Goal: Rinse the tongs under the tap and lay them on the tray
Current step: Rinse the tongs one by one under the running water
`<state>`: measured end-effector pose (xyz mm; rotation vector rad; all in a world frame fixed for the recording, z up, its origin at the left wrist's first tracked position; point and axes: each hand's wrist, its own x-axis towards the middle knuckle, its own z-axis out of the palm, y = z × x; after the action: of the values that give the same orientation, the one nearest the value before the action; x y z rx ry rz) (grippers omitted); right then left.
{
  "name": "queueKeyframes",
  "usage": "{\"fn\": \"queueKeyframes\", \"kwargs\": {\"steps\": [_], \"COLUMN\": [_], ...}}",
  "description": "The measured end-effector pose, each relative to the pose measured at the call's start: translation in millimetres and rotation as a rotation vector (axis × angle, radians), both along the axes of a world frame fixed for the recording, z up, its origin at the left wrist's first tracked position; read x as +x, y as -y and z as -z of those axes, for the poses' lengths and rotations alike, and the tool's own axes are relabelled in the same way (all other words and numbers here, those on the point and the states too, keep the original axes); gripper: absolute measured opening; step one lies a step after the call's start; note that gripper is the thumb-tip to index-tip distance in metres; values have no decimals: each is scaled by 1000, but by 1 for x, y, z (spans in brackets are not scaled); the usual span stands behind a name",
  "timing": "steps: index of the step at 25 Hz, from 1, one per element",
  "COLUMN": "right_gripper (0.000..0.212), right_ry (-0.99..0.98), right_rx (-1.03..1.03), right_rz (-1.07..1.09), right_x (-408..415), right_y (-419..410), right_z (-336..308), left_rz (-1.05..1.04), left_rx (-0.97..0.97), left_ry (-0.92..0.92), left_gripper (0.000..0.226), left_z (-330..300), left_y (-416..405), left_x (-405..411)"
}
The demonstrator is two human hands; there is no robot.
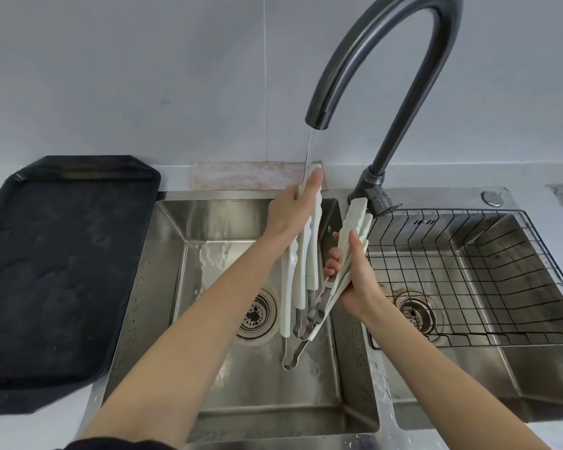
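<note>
My left hand (293,206) grips a bunch of white-handled tongs (301,264) near their top ends, held upright over the left sink basin (163,277). A thin stream of water (307,151) runs from the dark curved tap (368,53) onto the tops of these tongs. Their metal tips hang low toward the basin floor. My right hand (358,277) holds a second bunch of white tongs (355,228), tilted, just right of the stream, above the divider between the basins. The black tray (52,261) lies on the counter to the left with nothing on it.
The right basin (530,378) holds a black wire basket (468,254). A pinkish cloth (247,177) lies along the wall behind the left basin. A drain strainer (257,313) sits in the left basin floor. Water drops lie on the sink's front rim.
</note>
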<state>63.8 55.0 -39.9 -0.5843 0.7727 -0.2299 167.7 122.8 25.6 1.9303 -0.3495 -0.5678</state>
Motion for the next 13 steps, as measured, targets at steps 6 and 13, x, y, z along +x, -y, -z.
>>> {"fn": "queueKeyframes", "kwargs": {"steps": [6,13], "right_gripper": [23,13], "right_ry": [-22,-61], "right_rx": [-105,-394], "right_rz": [39,103], "right_x": [0,5], "right_y": [1,5], "right_z": [-1,-18], "left_rz": [17,-79], "left_rx": [-221,-255], "left_ry": [-38,-123], "left_gripper": [31,34], "left_z": [8,26], "left_y": [-5,-31], "left_x": [0,-8]}}
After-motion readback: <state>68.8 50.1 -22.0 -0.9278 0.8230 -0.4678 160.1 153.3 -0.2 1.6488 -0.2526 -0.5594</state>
